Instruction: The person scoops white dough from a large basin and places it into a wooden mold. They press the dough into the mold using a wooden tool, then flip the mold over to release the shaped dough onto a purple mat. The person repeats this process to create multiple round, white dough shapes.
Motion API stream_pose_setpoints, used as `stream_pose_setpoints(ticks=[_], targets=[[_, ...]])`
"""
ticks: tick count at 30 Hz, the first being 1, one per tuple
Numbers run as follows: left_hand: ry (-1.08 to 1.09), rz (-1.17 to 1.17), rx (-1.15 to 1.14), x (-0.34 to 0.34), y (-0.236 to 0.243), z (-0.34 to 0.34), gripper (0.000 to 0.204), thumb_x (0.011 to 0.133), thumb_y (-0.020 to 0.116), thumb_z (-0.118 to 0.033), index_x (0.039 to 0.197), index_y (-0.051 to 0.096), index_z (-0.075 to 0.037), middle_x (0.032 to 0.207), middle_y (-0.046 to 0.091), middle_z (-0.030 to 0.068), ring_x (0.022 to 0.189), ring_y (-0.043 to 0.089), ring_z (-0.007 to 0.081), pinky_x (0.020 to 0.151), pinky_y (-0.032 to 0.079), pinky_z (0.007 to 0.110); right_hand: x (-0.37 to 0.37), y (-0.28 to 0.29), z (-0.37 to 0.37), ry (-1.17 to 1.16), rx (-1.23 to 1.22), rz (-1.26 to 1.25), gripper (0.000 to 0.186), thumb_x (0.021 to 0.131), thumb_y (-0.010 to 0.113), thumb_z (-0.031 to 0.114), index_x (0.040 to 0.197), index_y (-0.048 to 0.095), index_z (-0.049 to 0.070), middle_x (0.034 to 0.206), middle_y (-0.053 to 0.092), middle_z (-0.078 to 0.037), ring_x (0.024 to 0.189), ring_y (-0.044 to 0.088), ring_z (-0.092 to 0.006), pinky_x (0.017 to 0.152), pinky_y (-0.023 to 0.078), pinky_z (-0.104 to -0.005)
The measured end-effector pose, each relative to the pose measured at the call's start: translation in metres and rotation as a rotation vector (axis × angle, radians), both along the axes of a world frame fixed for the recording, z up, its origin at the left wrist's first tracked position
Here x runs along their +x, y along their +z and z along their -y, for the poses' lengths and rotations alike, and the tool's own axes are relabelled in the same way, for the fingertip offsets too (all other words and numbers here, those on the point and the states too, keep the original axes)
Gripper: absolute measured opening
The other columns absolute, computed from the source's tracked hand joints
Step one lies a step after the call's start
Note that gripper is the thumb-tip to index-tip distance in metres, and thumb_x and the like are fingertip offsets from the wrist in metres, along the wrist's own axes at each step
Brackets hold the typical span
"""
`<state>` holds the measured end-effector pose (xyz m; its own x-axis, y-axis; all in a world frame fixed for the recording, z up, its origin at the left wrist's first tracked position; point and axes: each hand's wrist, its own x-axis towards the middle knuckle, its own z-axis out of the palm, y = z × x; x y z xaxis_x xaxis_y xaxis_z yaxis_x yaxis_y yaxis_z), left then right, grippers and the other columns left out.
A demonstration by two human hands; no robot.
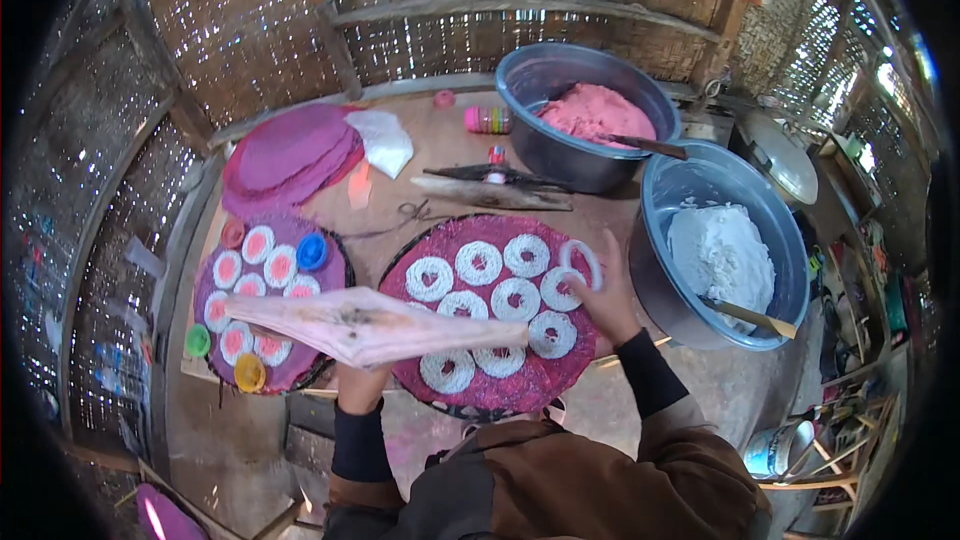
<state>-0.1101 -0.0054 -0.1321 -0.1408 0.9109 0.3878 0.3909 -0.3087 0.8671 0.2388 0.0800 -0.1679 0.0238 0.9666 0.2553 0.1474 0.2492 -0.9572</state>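
Observation:
My left hand (362,387) is closed under a pale wooden press (375,325), a diamond-shaped block tapering to a handle at each end. The wood hides most of its fingers. My right hand (608,302) pinches a white ring (597,272) between thumb and fingers, at the right edge of a round tray (490,225) covered in magenta cloth. On that cloth lie several white ring-shaped dough pieces (478,263) made of fine strands; the press hides part of some. A smaller cloth-covered tray (325,258) at left bears several white pieces with pink centres (281,265).
Coloured cups, blue (312,251), green (198,341) and yellow (250,373), sit around the left tray. Magenta cloths (290,155) are stacked behind it. Tubs of pink dough (600,112) and white dough (722,252) stand at right. Another wooden press (490,193) lies at the back.

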Motion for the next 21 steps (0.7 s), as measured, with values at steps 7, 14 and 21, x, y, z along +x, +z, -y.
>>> stream_pose_setpoints(ticks=[7,14,21], targets=[[-0.218,-0.145,-0.049,0.036,-0.009,-0.016,0.040,0.072,0.073,-0.017,0.105,0.058,-0.002,0.100,0.064,0.0098,0.095,0.060,0.0215,0.087,0.045,0.035,0.042,-0.032,0.011,-0.355,-0.191,0.558,0.071,0.086,0.057,0.022,0.138,0.016,-0.005,0.132,0.038,-0.031,0.123,0.038,-0.0422,0.103,0.032,-0.0405],[-0.045,-0.324,0.147,0.044,0.011,-0.089,0.052,0.066,0.076,-0.014,0.111,0.053,-0.002,0.102,0.061,0.0105,0.095,0.058,0.0223,0.086,0.045,0.037,0.031,-0.025,0.003,-0.448,0.010,0.956,0.056,0.082,0.050,0.008,0.132,0.030,-0.009,0.135,0.034,-0.029,0.125,0.034,-0.0421,0.104,0.030,-0.0429],[0.050,0.391,-0.305,0.018,0.017,-0.243,0.025,0.072,0.068,-0.008,0.094,0.060,-0.001,0.075,0.057,0.0024,0.058,0.051,0.0107,0.046,0.038,0.026,-0.010,0.012,-0.150,-0.053,0.189,0.727,0.066,0.074,0.064,0.015,0.132,0.036,0.001,0.134,0.037,-0.023,0.125,0.036,-0.0368,0.103,0.031,-0.0459]])
